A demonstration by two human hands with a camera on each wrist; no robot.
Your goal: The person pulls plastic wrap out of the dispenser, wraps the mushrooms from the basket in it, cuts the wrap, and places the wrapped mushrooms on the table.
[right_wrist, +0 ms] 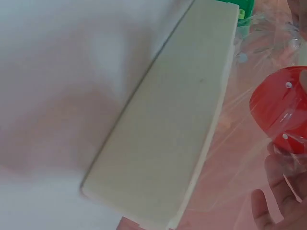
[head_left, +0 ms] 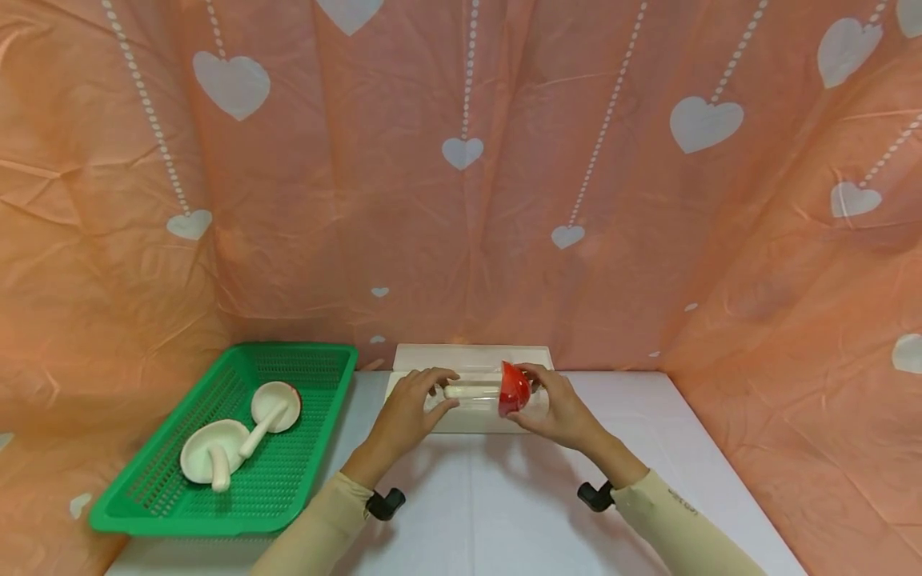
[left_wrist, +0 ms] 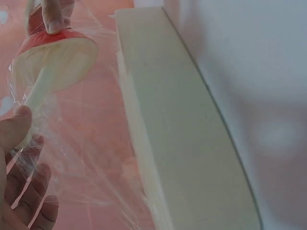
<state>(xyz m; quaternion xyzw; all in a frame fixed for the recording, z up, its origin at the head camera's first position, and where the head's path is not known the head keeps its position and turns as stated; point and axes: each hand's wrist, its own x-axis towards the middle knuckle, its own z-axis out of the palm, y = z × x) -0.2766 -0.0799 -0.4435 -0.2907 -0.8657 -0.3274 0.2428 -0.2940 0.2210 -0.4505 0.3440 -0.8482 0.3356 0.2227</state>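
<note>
A mushroom ornament [head_left: 515, 390], with a red cap, a pale hollow underside and a white stem [left_wrist: 41, 91], is held sideways above a long cream box. Clear plastic film [right_wrist: 261, 45] lies around it and stretches toward the box. My right hand [head_left: 558, 408] grips the red cap [right_wrist: 278, 103], thumb below and fingers above. At the stem's end, my left hand [head_left: 410, 404] has its thumb and fingers curled on the film, with the stem tip between them. The cream box [left_wrist: 168, 120] has its lid [head_left: 471, 354] raised at the back.
A green plastic basket [head_left: 310, 472] stands at the left of the white table [head_left: 461, 512]. Two more mushroom ornaments lie in it, a wider one [head_left: 205, 440] and a smaller one [head_left: 277, 400]. A pink curtain [head_left: 403, 200] with white hearts closes off the back and sides.
</note>
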